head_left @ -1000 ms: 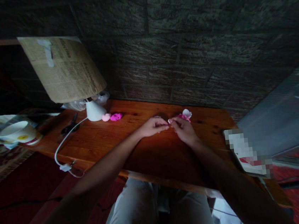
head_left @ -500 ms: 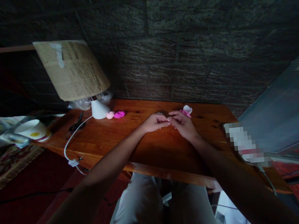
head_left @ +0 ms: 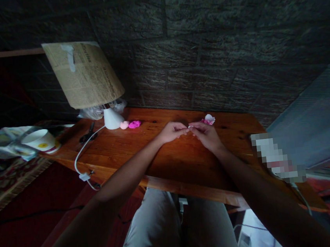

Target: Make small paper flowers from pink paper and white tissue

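Note:
Above the wooden table point(head_left: 175, 161), my left hand point(head_left: 172, 132) and my right hand point(head_left: 206, 134) meet fingertip to fingertip. Between them is a small white piece point(head_left: 190, 127), too small to identify, pinched by the thumbs and forefingers of both hands. Just behind my right hand lies a pink and white lump point(head_left: 209, 119), partly covered by the fingers. Farther left, a pale pink lump point(head_left: 124, 125) and a bright magenta lump point(head_left: 135, 124), both like soft modelling clay, rest against each other by the lamp base.
A lamp point(head_left: 113, 119) with a newsprint shade stands at the back left, its white cord hanging over the front edge. Black scissors point(head_left: 88, 134) lie beside it, near a paper cup point(head_left: 41, 141). A blurred-out item point(head_left: 277, 158) occupies the right end. A dark brick wall rises behind.
My right forefinger, raised and stretched out before, has come down to the thumb at the white piece. The whole view has shifted slightly; the tabletop items look unmoved.

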Demonstrator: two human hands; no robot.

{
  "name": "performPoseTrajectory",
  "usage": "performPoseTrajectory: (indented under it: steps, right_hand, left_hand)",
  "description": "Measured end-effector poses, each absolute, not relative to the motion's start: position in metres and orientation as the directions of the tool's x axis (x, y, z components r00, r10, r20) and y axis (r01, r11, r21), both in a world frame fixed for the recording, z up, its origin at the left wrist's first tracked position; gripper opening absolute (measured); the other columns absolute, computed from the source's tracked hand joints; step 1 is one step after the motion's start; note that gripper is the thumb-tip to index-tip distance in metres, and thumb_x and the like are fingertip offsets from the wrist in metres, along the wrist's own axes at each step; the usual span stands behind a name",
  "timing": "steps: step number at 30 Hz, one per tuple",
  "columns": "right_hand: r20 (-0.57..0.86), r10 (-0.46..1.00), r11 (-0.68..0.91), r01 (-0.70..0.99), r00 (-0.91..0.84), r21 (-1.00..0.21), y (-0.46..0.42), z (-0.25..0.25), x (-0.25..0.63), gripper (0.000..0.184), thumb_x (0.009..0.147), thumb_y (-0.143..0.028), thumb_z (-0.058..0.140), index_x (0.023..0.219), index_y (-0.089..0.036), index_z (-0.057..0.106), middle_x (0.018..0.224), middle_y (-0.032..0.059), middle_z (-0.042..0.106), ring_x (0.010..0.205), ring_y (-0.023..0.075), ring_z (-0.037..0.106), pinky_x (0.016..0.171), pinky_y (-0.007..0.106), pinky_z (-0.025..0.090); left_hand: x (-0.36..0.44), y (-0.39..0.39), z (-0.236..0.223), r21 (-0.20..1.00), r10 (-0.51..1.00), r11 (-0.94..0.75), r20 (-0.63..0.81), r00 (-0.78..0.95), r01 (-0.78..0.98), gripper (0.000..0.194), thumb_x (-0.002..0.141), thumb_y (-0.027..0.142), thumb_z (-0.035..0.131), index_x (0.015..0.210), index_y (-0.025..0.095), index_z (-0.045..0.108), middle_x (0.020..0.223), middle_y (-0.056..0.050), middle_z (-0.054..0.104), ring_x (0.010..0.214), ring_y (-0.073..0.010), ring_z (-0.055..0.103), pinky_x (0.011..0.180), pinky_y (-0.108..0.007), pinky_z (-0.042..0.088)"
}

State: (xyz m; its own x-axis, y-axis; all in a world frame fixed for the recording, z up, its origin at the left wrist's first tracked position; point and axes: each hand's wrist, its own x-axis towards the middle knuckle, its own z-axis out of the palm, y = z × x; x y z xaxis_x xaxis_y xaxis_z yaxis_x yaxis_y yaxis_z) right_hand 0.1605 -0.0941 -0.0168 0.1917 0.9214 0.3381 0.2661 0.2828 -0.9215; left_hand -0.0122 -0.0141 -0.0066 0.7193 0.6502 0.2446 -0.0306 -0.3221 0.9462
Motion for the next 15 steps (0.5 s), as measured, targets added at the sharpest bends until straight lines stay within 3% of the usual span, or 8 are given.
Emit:
performPoseTrajectory:
  steps: [15]
  right_hand:
    - [0.363,0.915,0.309,0.268,0.178,-0.912,-0.0935,-0.0162,0.1566,0.034,0.079,-0.047,0.068,0.099,-0.02,0.077,0.096,0.0073,0.079,0.066,0.0173,0.066,0.059,0.033,0.058]
  left_hand:
    - [-0.0112,-0.0097,-0.0105,0.945,0.667,-0.324,0.26,0.699,-0.042,0.053,0.072,0.06,0.078,0.086,0.009,0.071,0.067,-0.003,0.068,0.049,-0.0053,0.049,0.048,-0.019,0.037]
